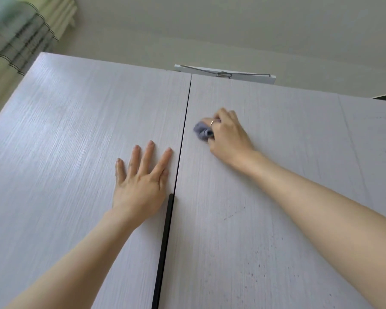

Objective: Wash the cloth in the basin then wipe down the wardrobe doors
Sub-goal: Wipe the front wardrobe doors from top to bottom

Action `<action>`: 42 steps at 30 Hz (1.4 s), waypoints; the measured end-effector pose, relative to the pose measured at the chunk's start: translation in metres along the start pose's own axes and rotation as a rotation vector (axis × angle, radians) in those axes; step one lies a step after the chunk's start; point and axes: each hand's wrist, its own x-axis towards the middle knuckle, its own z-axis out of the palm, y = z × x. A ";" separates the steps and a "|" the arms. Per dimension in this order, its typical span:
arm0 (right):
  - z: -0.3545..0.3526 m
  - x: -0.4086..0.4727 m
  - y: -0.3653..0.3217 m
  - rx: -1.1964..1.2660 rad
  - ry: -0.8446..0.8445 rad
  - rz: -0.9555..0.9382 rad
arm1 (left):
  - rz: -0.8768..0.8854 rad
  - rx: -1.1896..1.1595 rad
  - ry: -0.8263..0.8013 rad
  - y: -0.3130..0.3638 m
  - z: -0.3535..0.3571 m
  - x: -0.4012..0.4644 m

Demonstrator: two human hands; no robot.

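The cloth point(202, 131) is gripped bunched in the right hand point(226, 136) fingers, high on the right wardrobe door point(265, 175). Left hand point(140, 184) fingers are spread flat on the left door point(76, 141). Washing is judged done; specks lower down remain unwiped

no text, label, brand, number or sign can be read anywhere in view.

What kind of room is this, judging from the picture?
Probably a bedroom at home: tall pale wardrobe doors fill the view, a curtain hangs at the upper left, and a plain wall rises behind.
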 end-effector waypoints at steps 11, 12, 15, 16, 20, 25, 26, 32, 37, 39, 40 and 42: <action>0.001 -0.081 -0.037 0.096 -0.218 -0.357 | -0.012 0.033 -0.015 -0.003 -0.001 -0.009; -0.003 -0.089 -0.035 0.072 -0.236 -0.445 | -0.019 0.040 -0.012 -0.003 0.000 -0.011; -0.013 -0.066 -0.028 0.016 -0.211 -0.316 | -0.031 0.040 -0.020 -0.001 0.001 -0.015; -0.013 -0.055 -0.027 0.001 -0.193 -0.183 | -0.033 0.038 -0.025 0.000 0.001 -0.016; -0.001 -0.070 -0.043 0.033 -0.168 -0.055 | -0.031 0.031 -0.047 -0.003 0.001 -0.022; -0.006 -0.135 -0.053 0.082 -0.260 -0.451 | -0.037 0.017 -0.058 -0.008 0.004 -0.041; -0.010 -0.131 -0.050 0.062 -0.296 -0.497 | -0.046 0.000 -0.072 -0.008 0.004 -0.043; -0.010 -0.097 -0.030 0.000 -0.115 -0.018 | -0.085 -0.082 -0.166 0.000 -0.001 -0.049; -0.014 -0.162 -0.049 0.075 -0.244 -0.391 | -0.074 -0.012 -0.174 0.000 0.002 -0.057; -0.021 -0.163 -0.042 0.059 -0.329 -0.478 | -0.077 -0.003 -0.182 0.000 0.002 -0.058; -0.023 -0.155 -0.035 0.047 -0.336 -0.474 | -0.079 0.004 -0.192 0.001 0.001 -0.057; -0.027 -0.133 -0.018 0.011 -0.244 -0.339 | -0.084 0.005 -0.210 0.002 0.000 -0.057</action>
